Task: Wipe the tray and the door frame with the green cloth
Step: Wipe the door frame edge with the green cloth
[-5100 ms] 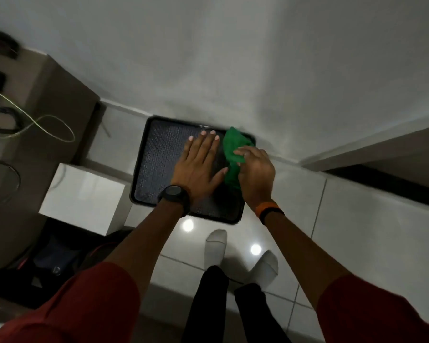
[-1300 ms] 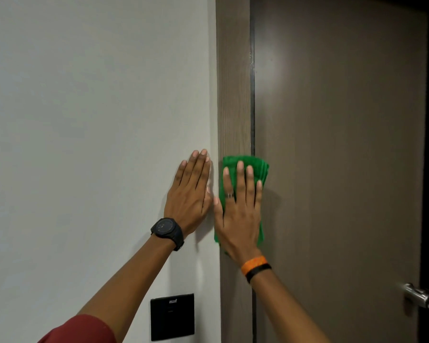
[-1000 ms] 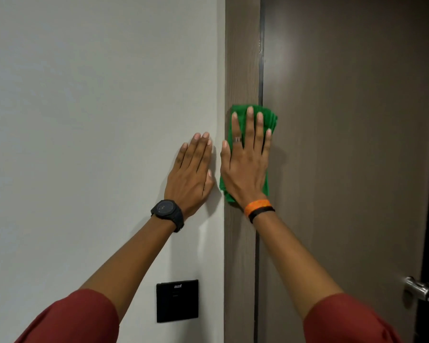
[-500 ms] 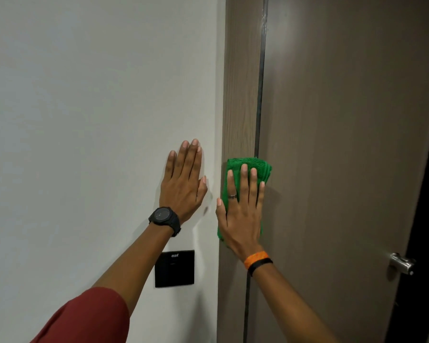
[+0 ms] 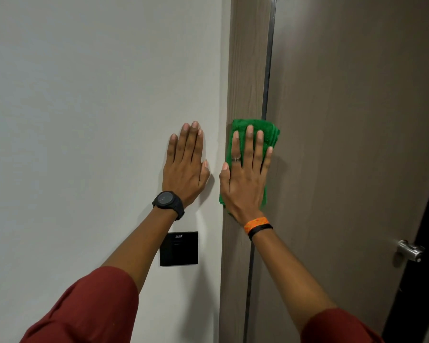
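A folded green cloth (image 5: 270, 134) lies flat against the brown wooden door frame (image 5: 248, 70), spilling slightly onto the door edge. My right hand (image 5: 245, 177) presses flat on the cloth, fingers spread and pointing up, with a ring and an orange wristband. My left hand (image 5: 186, 167) rests flat and empty on the white wall (image 5: 97, 107) just left of the frame, a black watch on its wrist. The tray is out of view.
A black wall switch plate (image 5: 178, 248) sits below my left wrist. The brown door (image 5: 352, 144) fills the right side, with a metal handle (image 5: 410, 251) at lower right and a dark gap past its edge.
Earlier I was wiping the tray on the floor; now I am at the door frame. My right hand slid the cloth up the frame, down, and slightly up again. Left hand stays on the wall.
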